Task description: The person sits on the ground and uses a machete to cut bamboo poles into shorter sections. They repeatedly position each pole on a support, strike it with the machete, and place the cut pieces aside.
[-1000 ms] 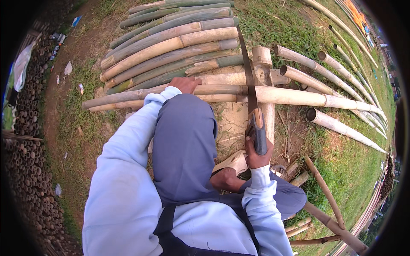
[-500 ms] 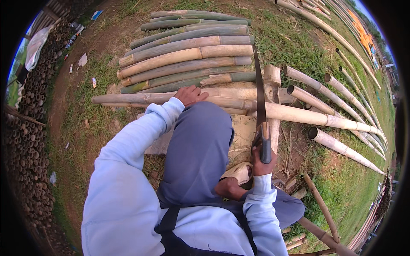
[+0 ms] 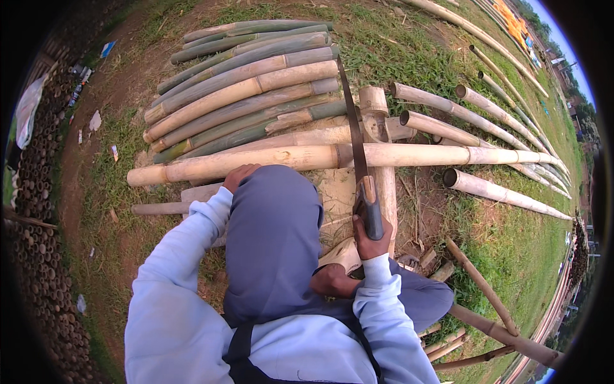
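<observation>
Pole (image 3: 409,155) lies from nine o'clock to three, across a post (image 3: 384,187) at two. A saw (image 3: 355,134) crosses it, blade at one. The right hand (image 3: 373,240), at four, wraps the handle; the left hand (image 3: 239,175), near ten, touches the pole, grip hidden, cannot tell.

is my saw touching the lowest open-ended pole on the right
Apart: the head view plainly shows soil between the saw and that open-ended pole.

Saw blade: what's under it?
The long pale bamboo pole passes under the saw blade, showing on both sides. The strip directly beneath is covered, so any cut there can't be seen.
</observation>
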A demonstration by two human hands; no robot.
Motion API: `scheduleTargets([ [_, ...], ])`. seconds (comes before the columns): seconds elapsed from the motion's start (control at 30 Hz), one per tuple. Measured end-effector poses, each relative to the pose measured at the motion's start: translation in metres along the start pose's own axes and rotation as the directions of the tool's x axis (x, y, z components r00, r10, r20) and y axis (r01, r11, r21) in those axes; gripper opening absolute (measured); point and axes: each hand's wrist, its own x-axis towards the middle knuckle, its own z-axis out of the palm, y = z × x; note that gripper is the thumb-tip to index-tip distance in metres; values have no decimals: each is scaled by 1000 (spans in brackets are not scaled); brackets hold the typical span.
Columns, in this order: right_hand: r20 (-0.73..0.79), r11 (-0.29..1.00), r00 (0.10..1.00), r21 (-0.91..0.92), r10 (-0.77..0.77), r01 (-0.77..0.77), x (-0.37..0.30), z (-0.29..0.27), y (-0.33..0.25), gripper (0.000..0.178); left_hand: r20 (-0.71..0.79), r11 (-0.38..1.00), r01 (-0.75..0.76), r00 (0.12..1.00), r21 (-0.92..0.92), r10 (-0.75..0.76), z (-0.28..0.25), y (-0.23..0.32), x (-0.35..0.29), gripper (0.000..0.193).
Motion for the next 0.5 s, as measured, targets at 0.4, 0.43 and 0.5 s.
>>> scheduleTargets([
  [0.4, -2, 998, 998, 29, 60, -60, -1, -1, -30, 26, -217, 783, 410, 805, -468, -552, -58, 10, 93, 50],
  [0.43, -28, 998, 999, 59, 37, -35, -3, 0, -30, 26, -273, 796, 404, 786, -452, -554, -63, 10, 94, 50],
  [0.5, -31, 999, 999, 52, -11, 13, -3, -2, -28, 26, -386, 822, 389, 743, -415, -547, -66, 11, 97, 52],
])
